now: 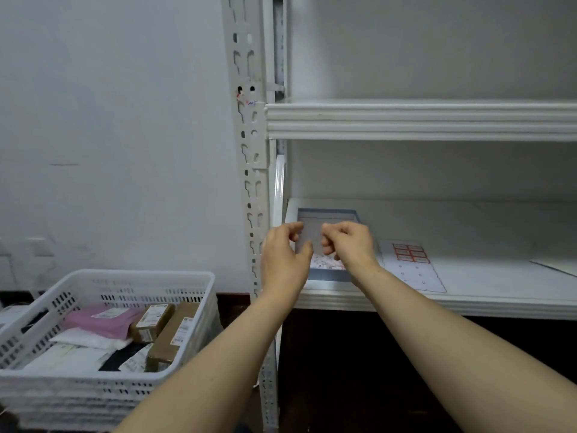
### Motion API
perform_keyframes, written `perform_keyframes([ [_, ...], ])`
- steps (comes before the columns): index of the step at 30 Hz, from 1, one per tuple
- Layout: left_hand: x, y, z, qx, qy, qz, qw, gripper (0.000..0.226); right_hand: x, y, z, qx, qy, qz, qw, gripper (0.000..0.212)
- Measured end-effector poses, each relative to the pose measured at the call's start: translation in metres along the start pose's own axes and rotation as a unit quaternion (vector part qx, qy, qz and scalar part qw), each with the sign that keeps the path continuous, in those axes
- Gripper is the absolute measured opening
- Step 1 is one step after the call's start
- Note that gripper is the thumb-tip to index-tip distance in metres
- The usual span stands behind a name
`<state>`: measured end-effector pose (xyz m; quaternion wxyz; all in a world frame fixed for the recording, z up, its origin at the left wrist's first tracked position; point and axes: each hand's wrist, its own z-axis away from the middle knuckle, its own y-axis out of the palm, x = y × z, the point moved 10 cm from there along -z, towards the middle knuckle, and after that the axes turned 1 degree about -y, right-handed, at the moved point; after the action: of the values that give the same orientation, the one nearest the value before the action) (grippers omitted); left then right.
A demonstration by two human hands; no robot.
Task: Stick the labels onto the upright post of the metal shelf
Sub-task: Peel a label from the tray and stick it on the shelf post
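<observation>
Left fingers (296, 227): the left hand (285, 257) has thumb and forefinger curled in, pinching the left edge of a small pale slip (310, 234).
Right fingers (331, 229): the right hand (351, 245) has its fingers bent in, pinching the slip's right edge.
Slip: greyish and half see-through, held upright between the two hands. It is blurred, so I cannot tell whether it is a label or backing, and no print shows on it.
Just behind the fingers: a blue-rimmed tray (327, 211) lies on the lower shelf board (484, 276), largely covered by the hands. A speckled pink-and-white patch shows inside it.
Right of the fingers: a white label sheet (412, 267) lies flat on the same board, with two columns of red-edged labels at its far end. Their print is too small to read.
Left of the fingers: the upright post (249, 145), white with slotted holes, stands just beside the left hand, apart from the slip.
Above the fingers: red and blue pen marks (246, 100) on the post are illegible.
Below and left of the fingers: a white basket (125, 278) holds brown boxes, a pink bag and white bags. Their shipping labels are unreadable.
Cut off: the basket's left side and both forearms leave the picture.
</observation>
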<state>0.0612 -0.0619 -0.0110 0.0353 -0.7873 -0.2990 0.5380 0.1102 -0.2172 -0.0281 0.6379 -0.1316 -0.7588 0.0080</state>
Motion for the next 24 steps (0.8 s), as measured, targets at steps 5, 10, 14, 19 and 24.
perform_keyframes([
  [5,-0.007,0.044,-0.027,0.048,-0.016,-0.012,0.999,0.032,-0.023,-0.038,-0.036,-0.032,0.028,0.093,0.995,0.037],
  [10,0.004,0.072,-0.045,0.082,-0.037,-0.021,0.996,0.033,-0.043,-0.044,-0.071,-0.018,0.028,0.160,0.987,0.043],
  [14,0.013,0.082,-0.053,0.088,-0.046,-0.026,0.995,0.035,-0.057,-0.035,-0.088,0.028,0.030,0.264,0.964,0.018],
  [19,0.026,0.086,-0.052,0.099,-0.053,-0.012,0.994,0.034,-0.046,-0.044,-0.086,-0.024,0.002,0.350,0.936,0.023],
  [24,0.028,0.063,-0.042,0.079,-0.030,0.019,0.996,0.027,-0.046,-0.021,-0.082,0.011,-0.016,0.317,0.948,0.044],
])
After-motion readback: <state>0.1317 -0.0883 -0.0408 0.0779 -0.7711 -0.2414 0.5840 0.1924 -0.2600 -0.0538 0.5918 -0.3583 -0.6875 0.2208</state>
